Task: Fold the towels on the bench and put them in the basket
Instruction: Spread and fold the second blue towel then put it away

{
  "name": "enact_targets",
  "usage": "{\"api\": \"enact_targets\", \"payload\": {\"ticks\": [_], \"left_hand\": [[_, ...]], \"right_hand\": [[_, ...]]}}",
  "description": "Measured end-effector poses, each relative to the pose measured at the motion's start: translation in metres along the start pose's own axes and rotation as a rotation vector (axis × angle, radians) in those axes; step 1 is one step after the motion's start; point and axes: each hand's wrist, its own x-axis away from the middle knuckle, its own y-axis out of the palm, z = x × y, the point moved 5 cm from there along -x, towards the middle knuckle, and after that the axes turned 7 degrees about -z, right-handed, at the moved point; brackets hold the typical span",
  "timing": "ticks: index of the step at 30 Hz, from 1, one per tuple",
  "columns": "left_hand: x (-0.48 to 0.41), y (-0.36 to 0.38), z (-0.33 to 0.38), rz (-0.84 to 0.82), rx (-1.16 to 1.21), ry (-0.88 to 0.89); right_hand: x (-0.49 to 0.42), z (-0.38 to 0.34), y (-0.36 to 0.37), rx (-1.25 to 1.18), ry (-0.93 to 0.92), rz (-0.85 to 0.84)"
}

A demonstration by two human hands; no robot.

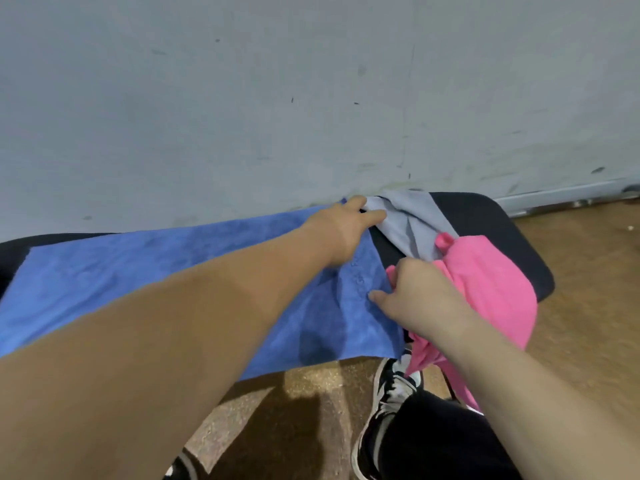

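A blue towel [145,271] lies spread flat over the black bench [491,223]. My left hand [346,230] reaches across to its far right corner, fingers closed around that corner beside a crumpled grey towel [412,220]. My right hand [415,299] pinches the blue towel's near right edge, next to a bunched pink towel [485,282] that hangs off the bench's front. No basket is in view.
A grey wall [311,98] rises directly behind the bench. Brown floor [588,271] lies to the right and in front. My black trouser leg and black-and-white shoes [391,389] stand below the bench's front edge.
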Motion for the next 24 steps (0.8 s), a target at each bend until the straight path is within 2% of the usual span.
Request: {"api": "enact_targets", "payload": {"ticks": [3,10,12,15,19,24], "left_hand": [[-0.014,-0.005,0.001,0.052,-0.073,0.016],[-0.014,-0.005,-0.01,0.155,-0.029,0.037],[-0.01,-0.016,-0.012,0.186,0.081,-0.025],[-0.004,-0.042,-0.01,0.345,0.229,-0.096],[0.005,-0.055,-0.008,0.423,0.284,-0.113],[0.039,-0.058,-0.038,0.487,0.296,-0.086]], "right_hand": [[-0.002,-0.004,0.002,-0.011,-0.018,-0.05],[0.01,-0.017,-0.017,-0.453,-0.072,-0.031],[0.015,-0.015,-0.025,-0.468,-0.048,-0.015],[0.029,-0.009,-0.049,-0.302,-0.083,0.116],[0.053,0.0,-0.074,-0.271,-0.071,0.205],[0.055,-0.029,-0.057,-0.538,-0.182,0.096]]}}
